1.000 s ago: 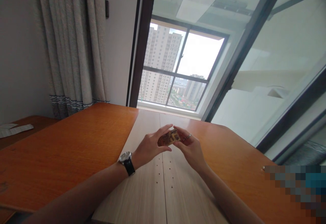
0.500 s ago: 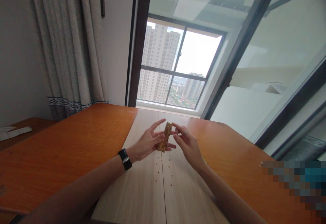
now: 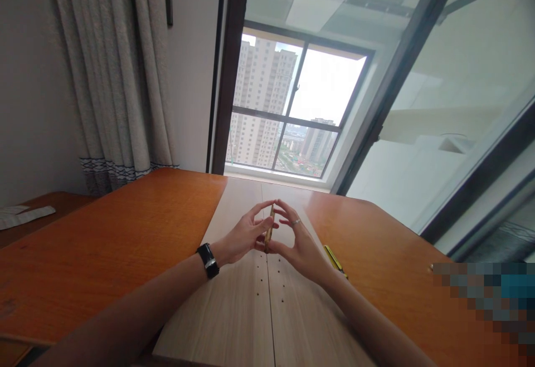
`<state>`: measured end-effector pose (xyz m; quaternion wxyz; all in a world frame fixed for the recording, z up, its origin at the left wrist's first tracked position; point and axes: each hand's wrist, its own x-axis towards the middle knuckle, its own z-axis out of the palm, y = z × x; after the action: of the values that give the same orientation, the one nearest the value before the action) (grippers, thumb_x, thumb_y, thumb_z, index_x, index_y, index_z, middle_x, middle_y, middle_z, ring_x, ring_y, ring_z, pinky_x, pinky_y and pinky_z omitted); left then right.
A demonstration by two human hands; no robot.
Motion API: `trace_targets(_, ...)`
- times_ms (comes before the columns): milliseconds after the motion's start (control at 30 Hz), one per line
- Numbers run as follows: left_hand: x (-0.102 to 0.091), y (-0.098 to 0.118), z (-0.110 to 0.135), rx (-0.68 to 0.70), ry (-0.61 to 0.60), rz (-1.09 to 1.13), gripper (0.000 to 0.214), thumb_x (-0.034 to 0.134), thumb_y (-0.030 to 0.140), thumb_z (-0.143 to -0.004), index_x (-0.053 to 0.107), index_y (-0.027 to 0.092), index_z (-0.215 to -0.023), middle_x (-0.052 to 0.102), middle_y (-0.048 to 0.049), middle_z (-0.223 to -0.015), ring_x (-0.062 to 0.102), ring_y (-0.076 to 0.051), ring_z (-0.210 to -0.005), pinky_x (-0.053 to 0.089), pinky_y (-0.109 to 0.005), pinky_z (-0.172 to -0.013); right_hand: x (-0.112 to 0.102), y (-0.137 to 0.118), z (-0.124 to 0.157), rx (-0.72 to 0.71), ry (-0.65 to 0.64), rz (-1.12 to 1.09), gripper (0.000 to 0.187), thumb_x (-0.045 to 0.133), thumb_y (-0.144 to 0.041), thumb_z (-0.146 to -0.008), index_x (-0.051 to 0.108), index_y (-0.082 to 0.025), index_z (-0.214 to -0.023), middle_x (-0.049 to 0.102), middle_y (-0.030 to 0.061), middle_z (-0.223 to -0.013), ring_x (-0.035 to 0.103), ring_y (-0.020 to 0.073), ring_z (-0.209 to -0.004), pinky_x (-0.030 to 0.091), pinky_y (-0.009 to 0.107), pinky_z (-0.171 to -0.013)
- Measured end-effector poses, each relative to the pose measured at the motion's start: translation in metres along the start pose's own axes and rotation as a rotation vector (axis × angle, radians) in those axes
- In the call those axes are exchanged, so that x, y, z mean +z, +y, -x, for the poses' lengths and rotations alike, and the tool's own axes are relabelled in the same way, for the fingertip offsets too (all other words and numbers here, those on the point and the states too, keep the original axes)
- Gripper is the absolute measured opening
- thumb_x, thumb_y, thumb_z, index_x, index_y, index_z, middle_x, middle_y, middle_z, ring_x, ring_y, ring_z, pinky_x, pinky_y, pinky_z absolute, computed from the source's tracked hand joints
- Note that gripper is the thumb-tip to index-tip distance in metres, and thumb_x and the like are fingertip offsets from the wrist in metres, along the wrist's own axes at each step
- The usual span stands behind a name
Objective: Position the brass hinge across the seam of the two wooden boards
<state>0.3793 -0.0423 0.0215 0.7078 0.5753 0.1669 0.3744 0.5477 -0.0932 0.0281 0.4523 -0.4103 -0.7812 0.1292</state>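
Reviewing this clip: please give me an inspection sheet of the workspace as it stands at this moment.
Surface: orange wood-grain desk with a pale wood centre board dotted with small holes.
Job's things: small brass hinge, upright and edge-on.
Clutter: yellow pen-like item on the desk; pixelated patch at lower right, contents unreadable.
Grippers: left hand pinches the hinge, black watch on its wrist; right hand, ringed, curves around the hinge, contact unclear.
Cables: nothing seen.
Surroundings: grey curtain, window onto high-rise buildings, glass panel, white papers on a wooden side surface.
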Motion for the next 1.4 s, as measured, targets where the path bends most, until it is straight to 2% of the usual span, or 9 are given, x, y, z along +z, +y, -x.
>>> trace_targets(200, 0.005, -0.001, 0.001, -0.015, 0.107, -0.054, 0.089, 0.07, 0.059, -0.077, 0.023, 0.037, -0.149, 0.059, -0.0053, -0.099, 0.055, -0.009, -0.061, 0.052, -0.027, -0.058, 0.002, 0.004, 0.003, 0.008, -0.015, -0.11, 0.085, 0.07, -0.03, -0.083, 0.021, -0.034, -0.152, 0.035, 0.0134, -0.154, 0.042, 0.0308, -0.137, 0.041, 0.054, -0.107)
trace_targets(333, 0.009, -0.003, 0.003, -0.014, 0.14, -0.044, 0.09, 0.072, 0.056, -0.076, 0.023, 0.035, -0.149, 0.058, -0.001, -0.088, 0.049, -0.007, -0.056, 0.049, -0.022, -0.054, 0.001, 0.003, 0.002, 0.052, -0.027, -0.139, 0.093, 0.078, -0.033, -0.076, 0.022, -0.033, -0.151, 0.04, 0.0151, -0.152, 0.044, 0.0319, -0.136, 0.04, 0.056, -0.108)
trace_targets(433, 0.009, -0.004, 0.003, -0.036, 0.15, -0.046, 0.085, 0.071, 0.054, -0.078, 0.026, 0.033, -0.147, 0.056, 0.0016, -0.083, 0.048, -0.006, -0.052, 0.048, -0.021, -0.051, 0.002, 0.004, 0.001, 0.129, -0.035, -0.141, 0.093, 0.08, -0.033, -0.074, 0.026, -0.031, -0.149, 0.047, 0.0162, -0.146, 0.049, 0.0319, -0.133, 0.04, 0.057, -0.108)
trace_targets(533, 0.008, -0.005, 0.002, -0.081, 0.143, -0.018, 0.077, 0.067, 0.054, -0.083, 0.028, 0.032, -0.146, 0.055, 0.002, -0.082, 0.056, -0.008, -0.05, 0.051, -0.023, -0.051, 0.004, 0.01, 0.001, 0.162, -0.026, -0.186, 0.088, 0.078, -0.031, -0.075, 0.029, -0.031, -0.147, 0.05, 0.0157, -0.144, 0.051, 0.0301, -0.13, 0.04, 0.056, -0.108)
trace_targets(800, 0.007, -0.001, -0.001, -0.1, 0.143, 0.212, 0.062, 0.057, 0.037, -0.093, 0.027, 0.026, -0.145, 0.061, -0.0028, -0.084, 0.066, -0.016, -0.058, 0.06, -0.042, -0.062, 0.004, 0.02, 0.001, 0.163, 0.01, -0.363, 0.077, 0.074, -0.038, -0.08, 0.031, -0.033, -0.145, 0.046, 0.0149, -0.147, 0.051, 0.0287, -0.131, 0.04, 0.055, -0.11)
trace_targets(900, 0.006, 0.002, -0.004, -0.074, 0.221, 0.285, 0.055, 0.054, 0.028, -0.094, 0.031, 0.023, -0.144, 0.064, -0.0081, -0.096, 0.067, -0.017, -0.067, 0.061, -0.038, -0.061, 0.002, 0.022, 0.0, 0.137, 0.059, -0.396, 0.074, 0.074, -0.038, -0.08, 0.034, -0.035, -0.142, 0.042, 0.0124, -0.15, 0.047, 0.0285, -0.134, 0.038, 0.054, -0.112)
trace_targets(1033, 0.005, 0.006, -0.006, -0.062, 0.278, 0.354, 0.049, 0.05, 0.021, -0.094, 0.035, 0.021, -0.141, 0.064, -0.0112, -0.106, 0.066, -0.016, -0.066, 0.06, -0.034, -0.057, -0.002, 0.023, -0.002, 0.1, 0.086, -0.382, 0.065, 0.074, -0.037, -0.081, 0.041, -0.034, -0.137, 0.039, 0.0098, -0.151, 0.045, 0.0277, -0.135, 0.035, 0.052, -0.114)
trace_targets(1200, 0.005, 0.008, -0.007, 0.012, 0.195, 0.442, 0.029, 0.044, 0.021, -0.096, 0.056, 0.012, -0.121, 0.067, -0.0149, -0.104, 0.07, -0.02, -0.077, 0.06, -0.033, -0.064, -0.008, 0.025, -0.001, 0.044, 0.048, -0.269, 0.05, 0.064, -0.042, -0.088, 0.047, -0.031, -0.133, 0.036, 0.0101, -0.154, 0.039, 0.0285, -0.14, 0.034, 0.049, -0.114)
trace_targets(1400, -0.001, 0.004, -0.009, 0.083, 0.141, 0.455, 0.026, 0.057, 0.027, -0.094, 0.062, 0.013, -0.115, 0.07, -0.0133, -0.107, 0.071, -0.019, -0.083, 0.059, -0.03, -0.069, -0.013, 0.022, 0.0, -0.061, 0.055, -0.002, 0.054, 0.057, -0.044, -0.092, 0.041, -0.032, -0.142, 0.034, 0.0097, -0.154, 0.034, 0.0289, -0.142, 0.035, 0.05, -0.113)
